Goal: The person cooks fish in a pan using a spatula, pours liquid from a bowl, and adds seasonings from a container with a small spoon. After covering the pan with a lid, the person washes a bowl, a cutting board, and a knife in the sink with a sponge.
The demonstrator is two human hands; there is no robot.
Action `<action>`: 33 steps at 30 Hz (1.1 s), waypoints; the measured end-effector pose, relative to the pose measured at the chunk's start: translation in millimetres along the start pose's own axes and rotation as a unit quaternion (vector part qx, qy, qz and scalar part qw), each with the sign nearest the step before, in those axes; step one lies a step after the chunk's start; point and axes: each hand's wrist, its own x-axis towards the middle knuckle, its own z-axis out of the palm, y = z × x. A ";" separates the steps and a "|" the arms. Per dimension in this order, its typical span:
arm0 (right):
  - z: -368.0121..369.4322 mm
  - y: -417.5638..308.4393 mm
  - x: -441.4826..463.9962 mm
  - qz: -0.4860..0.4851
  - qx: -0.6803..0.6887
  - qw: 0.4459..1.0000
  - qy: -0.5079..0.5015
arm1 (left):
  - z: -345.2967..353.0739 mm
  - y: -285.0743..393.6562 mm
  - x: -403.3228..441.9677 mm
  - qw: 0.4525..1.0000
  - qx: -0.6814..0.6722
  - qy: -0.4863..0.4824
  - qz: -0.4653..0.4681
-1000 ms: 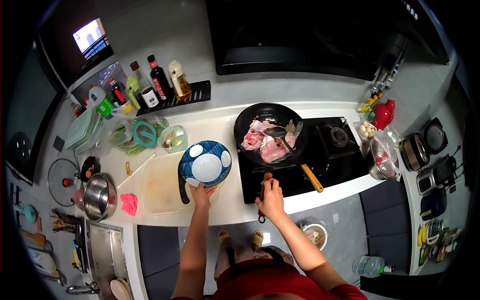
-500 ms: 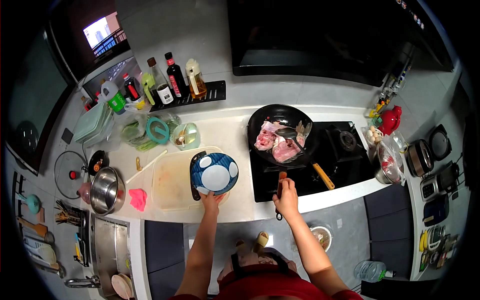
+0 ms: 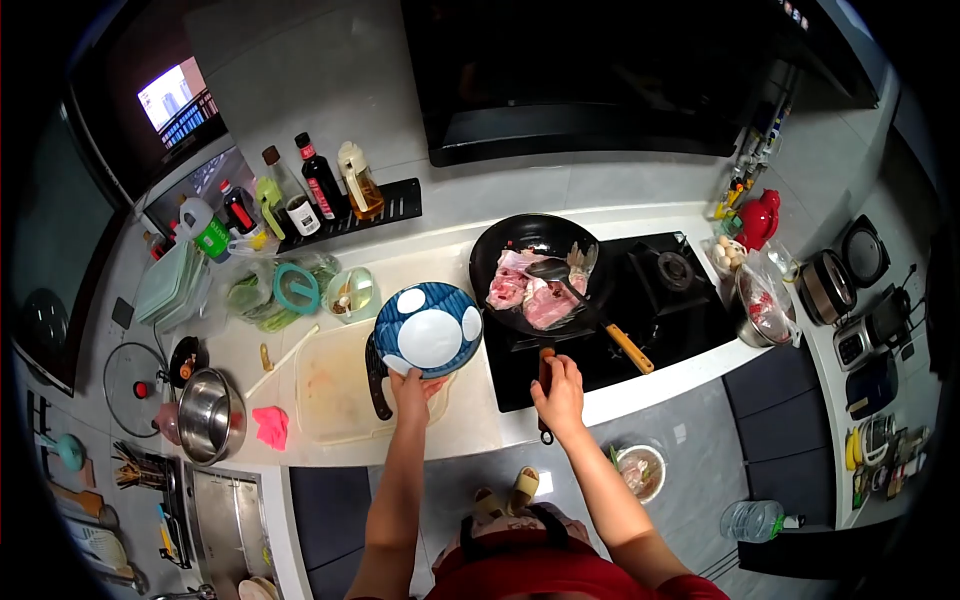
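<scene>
My left hand (image 3: 412, 388) grips the lower rim of a blue-and-white plate (image 3: 430, 338), held above the cutting board (image 3: 325, 385). A dark-handled knife (image 3: 377, 385) lies on that board, partly hidden behind the plate. At the front of the stove, my right hand (image 3: 558, 390) is closed around the handle of a black wok (image 3: 525, 232). Pieces of raw-looking meat (image 3: 545, 302) lie in the wok. A spatula (image 3: 628, 348) with a wooden handle rests there too, its handle sticking out over the wok's right front rim.
A steel bowl (image 3: 211, 415) and a pink cloth (image 3: 270, 427) are left of the board. Behind it stand a small clear container (image 3: 352, 294) and bagged greens (image 3: 262, 300). Bottles (image 3: 318, 178) line a wall shelf. Bagged meat (image 3: 768, 312) sits right of the stove (image 3: 675, 320).
The plate in my left hand has risen slightly and tilted, uncovering more of the knife handle. My right hand stays at the wok handle. The whole view has shifted and turned a little.
</scene>
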 end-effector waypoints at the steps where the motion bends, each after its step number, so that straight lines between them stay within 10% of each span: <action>1: -0.3 -0.1 1.3 0.000 0.002 1.000 0.001 | 6.9 7.3 -0.3 1.000 0.011 -0.006 -0.010; 33: -1.8 4.0 21.6 0.002 0.056 0.998 -0.016 | 87.8 74.0 48.0 0.954 0.291 -0.024 0.064</action>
